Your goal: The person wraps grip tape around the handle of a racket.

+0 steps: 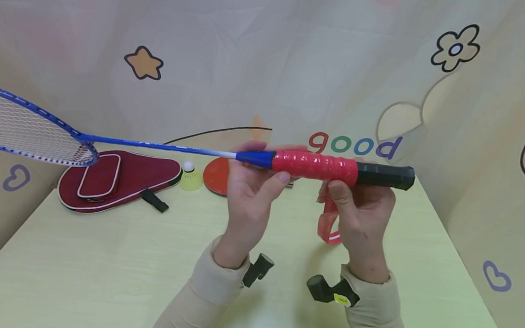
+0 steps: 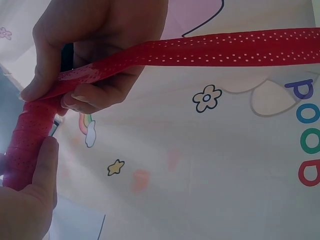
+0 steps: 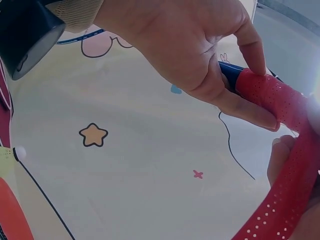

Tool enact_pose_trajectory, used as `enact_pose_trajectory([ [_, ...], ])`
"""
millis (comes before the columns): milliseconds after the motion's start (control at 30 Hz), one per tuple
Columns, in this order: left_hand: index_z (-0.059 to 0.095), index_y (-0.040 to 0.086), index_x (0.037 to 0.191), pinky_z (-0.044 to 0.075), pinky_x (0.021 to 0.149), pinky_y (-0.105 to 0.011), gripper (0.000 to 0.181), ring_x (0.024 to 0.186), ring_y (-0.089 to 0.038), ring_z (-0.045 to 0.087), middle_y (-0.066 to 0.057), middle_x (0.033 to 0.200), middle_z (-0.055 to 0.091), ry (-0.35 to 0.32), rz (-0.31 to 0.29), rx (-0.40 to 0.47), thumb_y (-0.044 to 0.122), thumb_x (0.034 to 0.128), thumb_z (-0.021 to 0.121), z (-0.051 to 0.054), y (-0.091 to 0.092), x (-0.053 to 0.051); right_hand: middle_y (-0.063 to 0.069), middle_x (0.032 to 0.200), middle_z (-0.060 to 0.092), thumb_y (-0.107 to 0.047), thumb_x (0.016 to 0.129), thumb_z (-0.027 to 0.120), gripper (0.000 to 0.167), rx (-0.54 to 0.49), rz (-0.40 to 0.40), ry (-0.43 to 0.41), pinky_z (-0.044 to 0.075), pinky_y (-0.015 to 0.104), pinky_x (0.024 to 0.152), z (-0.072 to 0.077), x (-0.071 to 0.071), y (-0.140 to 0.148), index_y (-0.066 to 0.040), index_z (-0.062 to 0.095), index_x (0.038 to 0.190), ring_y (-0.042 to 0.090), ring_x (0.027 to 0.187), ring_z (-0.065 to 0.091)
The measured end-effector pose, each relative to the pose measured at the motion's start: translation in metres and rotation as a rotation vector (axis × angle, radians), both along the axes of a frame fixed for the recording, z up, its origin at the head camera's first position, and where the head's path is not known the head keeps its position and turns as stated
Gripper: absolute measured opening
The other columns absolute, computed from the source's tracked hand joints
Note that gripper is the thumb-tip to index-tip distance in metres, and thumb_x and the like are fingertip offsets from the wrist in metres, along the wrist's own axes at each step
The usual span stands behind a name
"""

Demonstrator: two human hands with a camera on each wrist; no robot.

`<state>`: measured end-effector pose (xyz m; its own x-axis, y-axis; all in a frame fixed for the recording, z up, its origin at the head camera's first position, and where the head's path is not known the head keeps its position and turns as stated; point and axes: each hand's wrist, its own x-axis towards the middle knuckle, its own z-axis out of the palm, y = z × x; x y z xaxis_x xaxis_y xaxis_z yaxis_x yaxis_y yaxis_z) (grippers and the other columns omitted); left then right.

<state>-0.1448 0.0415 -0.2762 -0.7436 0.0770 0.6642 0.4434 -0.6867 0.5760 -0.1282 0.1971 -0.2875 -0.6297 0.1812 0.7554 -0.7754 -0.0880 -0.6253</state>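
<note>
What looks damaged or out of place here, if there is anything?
Nothing plainly damaged stands out. Only the long blue badminton racket looks half-finished: perforated red grip tape covers its black handle only partly, and a loose tape strip hangs from the right hand.

Looks bright in the head view, softly shadowed on the tabletop (image 1: 105, 269); looks dimmer in both wrist views, glaring white at the right one's right edge.

- Left hand (image 3: 185, 50) grips the red-wrapped handle (image 3: 272, 97) beside its blue end (image 3: 230, 75).
- Right hand (image 3: 280, 161), partly hidden, touches the dotted red strip (image 3: 272, 210).
- Orange star (image 3: 93, 135) on the backdrop (image 3: 145, 195).
</note>
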Motion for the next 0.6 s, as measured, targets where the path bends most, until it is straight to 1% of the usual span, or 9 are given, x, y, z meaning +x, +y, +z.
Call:
enact_pose_trajectory([
  [100,0.032,0.007,0.125,0.052,0.093,-0.038,0.043,0.115,-0.027,0.058,-0.013,0.122,0.059,-0.008,0.005,0.001,-0.007,0.0884,0.050,0.0004,-0.0002,0.0003,0.012,0.083,0.065,-0.018,0.088,0.074,0.043,0.014,-0.008,-0.012,0.058,0.027,0.067,-0.0001,0.0010,0.0004,0.003,0.053,0.120,0.020,0.067,0.065],
  [267,0.032,0.009,0.125,0.053,0.092,-0.037,0.041,0.114,-0.027,0.057,-0.009,0.119,0.058,-0.030,0.024,-0.004,-0.004,0.0897,0.051,0.0011,-0.0001,0.0010,0.011,0.082,0.065,-0.019,0.089,0.073,0.040,0.028,0.000,-0.038,0.057,0.026,0.069,-0.0002,0.0023,0.0010,0.002,0.053,0.118,0.020,0.069,0.065],
  [433,0.033,0.007,0.124,0.054,0.090,-0.036,0.042,0.112,-0.025,0.056,-0.008,0.117,0.055,-0.060,0.046,-0.008,0.000,0.0906,0.056,-0.0001,0.0001,0.0000,0.011,0.082,0.065,-0.020,0.089,0.072,0.040,0.034,0.006,-0.049,0.057,0.026,0.067,0.0002,0.0027,0.0014,0.001,0.053,0.117,0.020,0.068,0.065],
  [600,0.033,0.007,0.124,0.055,0.089,-0.035,0.044,0.111,-0.024,0.055,-0.008,0.114,0.052,-0.082,0.078,-0.022,0.009,0.0919,0.062,-0.0018,0.0001,-0.0013,0.012,0.081,0.065,-0.019,0.090,0.071,0.036,0.060,0.021,-0.059,0.057,0.026,0.066,-0.0001,0.0031,0.0023,0.003,0.054,0.114,0.020,0.068,0.065],
])
